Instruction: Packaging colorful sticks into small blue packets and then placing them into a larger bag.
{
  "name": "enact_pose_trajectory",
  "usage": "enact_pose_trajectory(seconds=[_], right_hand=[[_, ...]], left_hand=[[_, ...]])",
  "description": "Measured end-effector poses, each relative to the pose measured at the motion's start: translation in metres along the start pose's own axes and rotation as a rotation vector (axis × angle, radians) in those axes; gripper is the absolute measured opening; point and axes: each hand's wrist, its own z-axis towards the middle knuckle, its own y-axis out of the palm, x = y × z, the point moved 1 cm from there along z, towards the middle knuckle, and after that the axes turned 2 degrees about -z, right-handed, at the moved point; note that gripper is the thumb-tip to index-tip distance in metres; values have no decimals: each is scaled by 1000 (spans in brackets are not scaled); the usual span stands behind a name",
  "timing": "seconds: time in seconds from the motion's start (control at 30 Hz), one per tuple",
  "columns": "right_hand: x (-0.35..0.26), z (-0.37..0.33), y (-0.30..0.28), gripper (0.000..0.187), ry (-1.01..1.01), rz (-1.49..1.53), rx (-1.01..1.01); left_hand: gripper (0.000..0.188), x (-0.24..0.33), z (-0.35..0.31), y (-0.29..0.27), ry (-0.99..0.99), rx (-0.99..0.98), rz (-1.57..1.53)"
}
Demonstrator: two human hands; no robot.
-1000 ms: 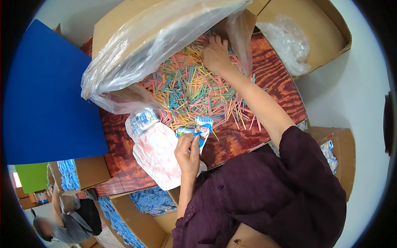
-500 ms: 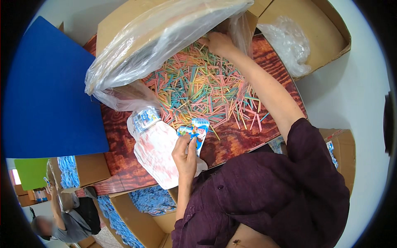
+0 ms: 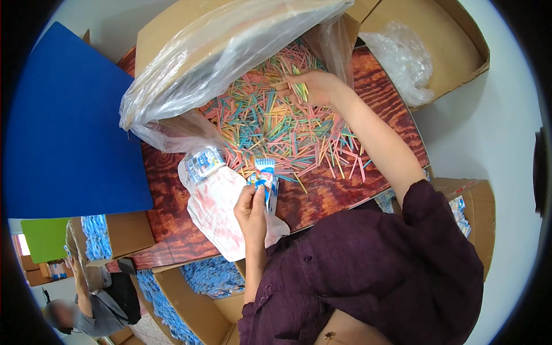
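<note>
Between the thumb and fingers of my left hand point(image 3: 251, 213) is a small blue-and-white printed packet point(image 3: 265, 168), held upright at the near edge of the stick pile. My right hand point(image 3: 316, 89) is over the far right of the pile with its fingers curled around a few thin yellow-green sticks point(image 3: 299, 90). Below it spreads a large heap of thin coloured sticks point(image 3: 259, 126), pink, yellow, blue and green. A white cloth with pink stains point(image 3: 218, 204) lies under and beside my left hand. On the cloth's far end rest more printed packets point(image 3: 202, 164).
The heap spills from a cardboard box lined with clear plastic point(image 3: 190, 69) on a red wood-grain table point(image 3: 322, 198). A blue board point(image 3: 75, 126) stands at left. Boxes of blue packets point(image 3: 213, 276) sit below the table. Another person point(image 3: 95, 310) works at lower left.
My right hand has drawn back from the box mouth toward me, and sticks now show in its grip. The packet in my left hand has turned more upright and shifted slightly left.
</note>
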Motion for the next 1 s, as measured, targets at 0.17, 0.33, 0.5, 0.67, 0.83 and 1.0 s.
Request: enact_pose_trajectory(seconds=[0.17,0.33,0.5,0.67,0.83,1.0], right_hand=[[22,-32,24,24,-87,234,-225],[51,-38,20,13,-146,426,-393],[99,-74,48,14,-15,271,-366],[118,-97,61,15,-12,139,-321],[147,-106,46,15,-22,228,-312],[161,-132,64,14,-517,-479,194]], left_hand=[[16,17,17,17,-43,38,-355],[17,25,33,38,-34,35,-494],[16,19,55,54,167,29,-382],[18,36,49,76,87,-230,-184],[15,9,41,80,168,-119,-140],[18,4,31,55,81,36,-301]])
